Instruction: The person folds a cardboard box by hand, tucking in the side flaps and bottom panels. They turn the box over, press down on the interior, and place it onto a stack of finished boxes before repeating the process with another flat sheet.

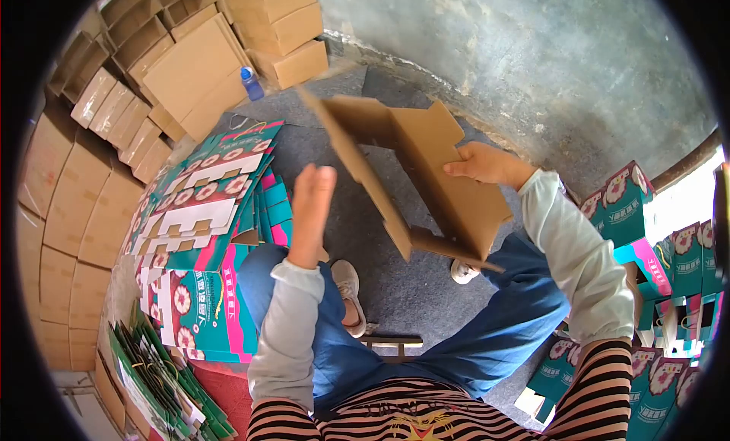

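An unfolded brown cardboard box (pixel 426 137) hangs tilted over the floor between my knees. Grey floor shows through its open middle, and its left edge is a little blurred. My right hand (pixel 490 166) pinches the panel on the box's right side, thumb on the inner face. To the left of the box, and apart from it, my left hand (pixel 310 209) is raised with its fingers stretched out, holding nothing. Beside my left knee lies a pile of flat printed cartons (pixel 205 190) in green, pink and white.
Stacked brown boxes (pixel 65 213) line the left side. A blue bottle (pixel 251 84) stands near the far boxes. Folded green cartons (pixel 167 380) lean at lower left. Made-up printed boxes (pixel 620 201) are piled on my right. A concrete wall (pixel 517 53) rises ahead.
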`<state>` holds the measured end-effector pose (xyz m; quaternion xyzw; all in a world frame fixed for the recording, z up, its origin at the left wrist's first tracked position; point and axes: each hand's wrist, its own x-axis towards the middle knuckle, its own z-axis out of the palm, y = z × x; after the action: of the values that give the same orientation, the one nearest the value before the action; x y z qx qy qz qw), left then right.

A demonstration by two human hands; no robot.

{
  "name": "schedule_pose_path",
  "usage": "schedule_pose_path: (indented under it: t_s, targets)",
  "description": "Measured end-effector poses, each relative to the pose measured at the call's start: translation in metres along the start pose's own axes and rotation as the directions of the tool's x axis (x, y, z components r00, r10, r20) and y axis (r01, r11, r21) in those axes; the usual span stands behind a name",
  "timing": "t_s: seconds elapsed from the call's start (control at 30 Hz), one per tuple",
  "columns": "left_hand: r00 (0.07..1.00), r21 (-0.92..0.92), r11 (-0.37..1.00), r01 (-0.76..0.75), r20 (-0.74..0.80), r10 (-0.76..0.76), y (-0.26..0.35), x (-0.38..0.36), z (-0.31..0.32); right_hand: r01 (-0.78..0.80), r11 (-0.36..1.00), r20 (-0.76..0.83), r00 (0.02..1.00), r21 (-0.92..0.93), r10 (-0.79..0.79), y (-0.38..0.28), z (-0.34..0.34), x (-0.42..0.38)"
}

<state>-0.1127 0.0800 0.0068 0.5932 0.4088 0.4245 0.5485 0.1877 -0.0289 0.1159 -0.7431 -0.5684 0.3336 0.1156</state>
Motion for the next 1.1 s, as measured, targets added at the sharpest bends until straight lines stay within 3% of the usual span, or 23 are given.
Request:
schedule_pose_path:
  t_s: [0.03,0.13,0.23,0.37,0.43,0.47,0.57,0.6,0.7,0.8,0.93,1.03,1.1]
  targets:
    - [0.997,0.104,0.994,0.035,0.062,-0.042,0.013,-0.003,0.008,-0.012,0.991,-0.007,1.000,0.136,0.013,-0.002,0.011,0.002]
    - [0.982,0.042,0.989,0.143,0.120,-0.147,0.022,0.000,0.019,0.010,0.956,-0.070,0.997,0.294,0.011,-0.004,0.033,0.004]
    - [0.976,0.020,0.988,0.151,0.158,-0.152,0.024,0.007,0.025,-0.064,0.966,-0.080,0.993,0.251,0.086,-0.003,0.052,-0.007]
    - [0.974,0.159,0.981,0.109,0.179,-0.137,0.014,0.008,0.039,-0.059,0.979,-0.078,0.994,0.196,0.076,0.006,0.084,-0.015]
    - [0.900,0.045,0.999,0.010,0.436,-0.028,0.024,0.008,0.041,-0.039,0.979,-0.078,0.995,0.198,0.055,0.016,0.099,-0.013]
    - [0.922,0.121,0.989,0.080,0.368,-0.119,0.027,-0.001,0.044,-0.034,0.979,-0.077,0.996,0.200,0.051,0.020,0.105,-0.012]
    - [0.969,0.389,0.900,-0.198,0.218,0.119,-0.053,0.012,0.052,-0.031,0.976,-0.087,0.995,0.214,0.051,0.028,0.111,-0.010]
    - [0.939,0.341,0.887,-0.310,0.258,0.228,-0.043,0.008,0.053,-0.035,0.974,-0.096,0.994,0.224,0.057,0.030,0.110,-0.010]
    - [0.951,0.493,0.822,-0.285,0.255,0.176,-0.020,-0.017,0.052,-0.063,0.969,-0.114,0.989,0.238,0.092,0.037,0.095,-0.003]
    - [0.886,0.547,0.702,-0.455,0.360,0.294,-0.009,-0.036,0.056,-0.078,0.973,-0.172,0.978,0.216,0.117,0.043,0.070,0.008]
    - [0.829,0.668,0.492,-0.558,0.465,0.310,0.001,-0.045,0.071,-0.066,0.960,-0.229,0.964,0.271,0.131,0.045,0.052,0.032]
    - [0.847,0.731,0.433,-0.528,0.495,0.195,0.022,-0.041,0.089,-0.084,0.983,-0.240,0.963,0.161,0.121,0.039,0.040,0.038]
    - [0.858,0.765,0.398,-0.505,0.496,0.136,0.036,-0.027,0.094,-0.051,0.969,-0.216,0.971,0.240,0.104,0.035,0.034,0.033]
